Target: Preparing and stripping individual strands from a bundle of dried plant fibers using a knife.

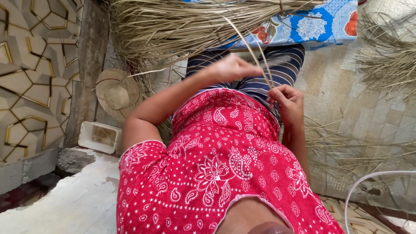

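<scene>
I look down at my red patterned dress and striped trousers. My right hand (288,103) is closed on the lower ends of a few thin dry straw strands (255,56) in front of my lap. These strands rise in a curve towards a big bundle of dried straw (173,26) lying across the top. My left hand (232,67) is raised beside the same strands with its fingers curled at them; its grip is partly hidden.
A round woven straw hat (117,93) and a white plastic tub (99,136) lie at the left by a patterned wall. A blue floral cloth (316,24) lies beyond my knees. Loose straw (351,147) litters the tiled floor at right, near a white hose (372,177).
</scene>
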